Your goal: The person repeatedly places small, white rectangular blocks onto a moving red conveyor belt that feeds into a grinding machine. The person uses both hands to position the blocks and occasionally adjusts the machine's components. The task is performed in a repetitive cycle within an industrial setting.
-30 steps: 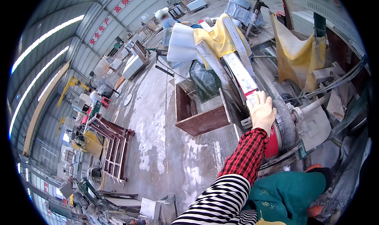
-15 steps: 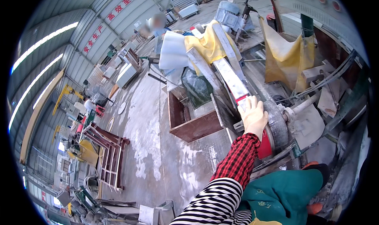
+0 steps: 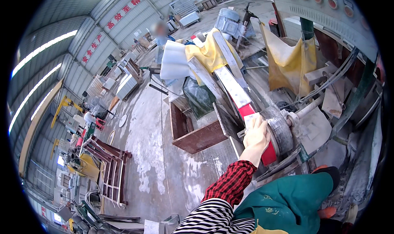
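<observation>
From where I stand, the step in hand looks to be steadying a white piece [image 3: 250, 118] by touch on the narrow red belt [image 3: 269, 155]. The person's left hand [image 3: 256, 137] lies over the near part of that piece, fingers stretched forward and almost side by side; whether the thumb clamps an edge underneath I can't tell. Taking that hand as the middle of the clock, a longer white strip [image 3: 233, 86] lies ahead at eleven, with a patch of red separating it from the near piece. It runs up under a yellow cloth [image 3: 208, 54] further along the same line. The grey drum [image 3: 284, 131] sits close by at two to three, and a brown open-topped box [image 3: 205, 139] stands at nine. Off at four, near the edge of sight, is what seems to be the right hand [image 3: 351, 212]; it's too small and partial to read its fingers. The next move, I'd judge, calls for light, even pressure, with fingertips and red checked cuff [image 3: 232, 178] well clear of the drum.

Set against half a second ago, the left hand has slid back a little toward the person's body, the red patch shows wider, and more white peeps out ahead of the fingertips. The head has turned slightly too, shifting the whole room.
</observation>
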A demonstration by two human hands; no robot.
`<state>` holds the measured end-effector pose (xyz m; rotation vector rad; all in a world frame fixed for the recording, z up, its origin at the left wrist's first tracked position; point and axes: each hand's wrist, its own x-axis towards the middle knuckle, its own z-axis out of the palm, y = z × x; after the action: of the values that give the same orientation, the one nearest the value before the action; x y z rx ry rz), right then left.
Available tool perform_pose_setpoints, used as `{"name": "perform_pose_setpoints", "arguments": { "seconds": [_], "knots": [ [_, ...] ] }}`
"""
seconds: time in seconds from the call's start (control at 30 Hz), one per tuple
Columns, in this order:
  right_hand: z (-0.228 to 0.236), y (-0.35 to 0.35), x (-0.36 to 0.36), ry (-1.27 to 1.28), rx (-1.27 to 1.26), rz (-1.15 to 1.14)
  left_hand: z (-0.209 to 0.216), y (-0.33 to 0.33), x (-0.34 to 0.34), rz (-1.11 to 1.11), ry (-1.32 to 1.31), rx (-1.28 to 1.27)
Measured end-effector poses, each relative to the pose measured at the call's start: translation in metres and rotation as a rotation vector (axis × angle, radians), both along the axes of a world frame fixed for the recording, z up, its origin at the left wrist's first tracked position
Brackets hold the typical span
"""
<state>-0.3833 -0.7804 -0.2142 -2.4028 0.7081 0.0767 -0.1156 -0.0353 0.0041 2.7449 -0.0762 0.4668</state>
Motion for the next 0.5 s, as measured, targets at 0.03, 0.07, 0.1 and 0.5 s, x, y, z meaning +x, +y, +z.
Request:
{"name": "perform_pose_setpoints", "arguments": {
  "seconds": [0.03,0.07,0.1,0.5],
  "knots": [
    [0.001,0.001,0.0,-0.008,-0.001,0.002,-0.003,-0.002,-0.003,-0.014,-0.023,0.021],
    [0.003,0.001,0.001,-0.009,-0.008,0.007,-0.004,-0.003,-0.01,-0.021,-0.042,0.039],
    [0.005,0.001,0.001,-0.017,-0.011,0.012,-0.005,-0.004,-0.014,-0.031,-0.062,0.057],
    [0.12,0.137,0.083,-0.274,0.254,-0.181,0.045,-0.057,0.014,-0.54,0.309,-0.445]
  ]
}}
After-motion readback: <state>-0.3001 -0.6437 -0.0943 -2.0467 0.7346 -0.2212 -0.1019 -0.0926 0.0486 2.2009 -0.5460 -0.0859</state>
